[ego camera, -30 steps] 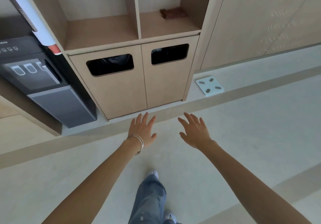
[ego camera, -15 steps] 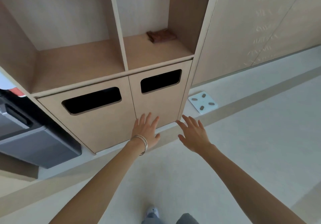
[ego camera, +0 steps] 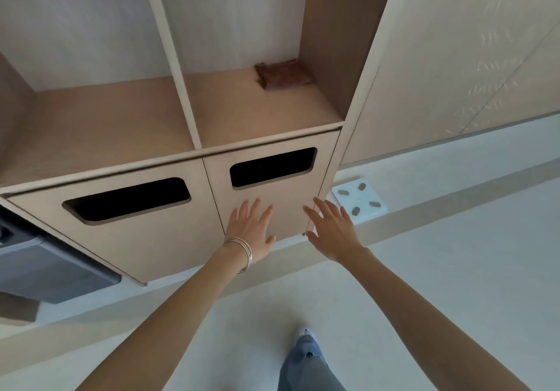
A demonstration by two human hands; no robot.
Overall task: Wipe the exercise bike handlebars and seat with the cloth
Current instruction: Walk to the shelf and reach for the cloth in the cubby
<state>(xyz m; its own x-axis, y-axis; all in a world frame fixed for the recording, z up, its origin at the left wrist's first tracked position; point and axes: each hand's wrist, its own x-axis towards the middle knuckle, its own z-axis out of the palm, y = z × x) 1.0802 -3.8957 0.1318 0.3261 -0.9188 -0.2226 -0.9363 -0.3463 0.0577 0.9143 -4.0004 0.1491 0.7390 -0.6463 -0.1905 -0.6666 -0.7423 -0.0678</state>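
A folded brown cloth (ego camera: 283, 76) lies at the back right of the right open shelf compartment (ego camera: 257, 117) of a wooden cabinet. My left hand (ego camera: 251, 228), with thin bangles on the wrist, is stretched forward in front of the right cabinet door, fingers spread and empty. My right hand (ego camera: 331, 230) reaches out beside it at the door's right edge, also spread and empty. Both hands are well below the cloth. No exercise bike is in view.
Two lower cabinet doors with dark slot openings (ego camera: 272, 166) sit under the shelves. A white bathroom scale (ego camera: 359, 198) lies on the floor to the right. A dark water dispenser (ego camera: 45, 269) stands at the left. My leg and shoe (ego camera: 306, 357) are below.
I have moved closer to the cabinet; the shelves and cloth appear larger and lower in view. Both hands stay outstretched and empty, now in front of the right door.
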